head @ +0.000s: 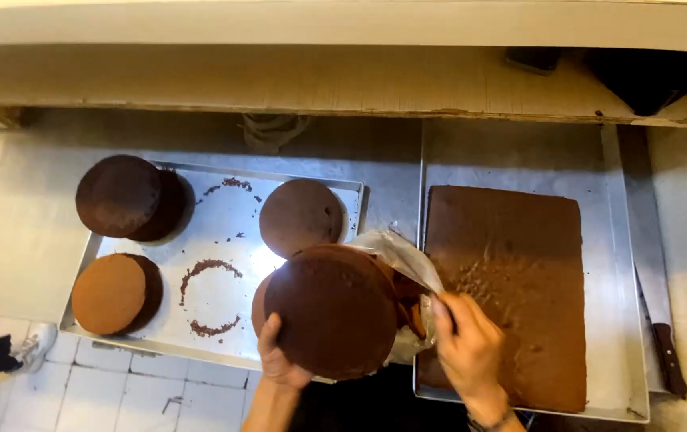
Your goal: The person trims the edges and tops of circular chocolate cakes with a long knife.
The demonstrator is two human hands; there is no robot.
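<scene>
Three round cakes on tray.

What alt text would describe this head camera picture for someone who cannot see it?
A left hand holds up a round chocolate cake layer while the right hand peels baking paper from it. Below, a metal tray carries three more rounds; a rectangular chocolate slab lies beside it.

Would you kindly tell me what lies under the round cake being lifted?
Under the round cake held by the left hand, another round cake's edge and crumpled wrapping show; the tray below is mostly covered.
</scene>
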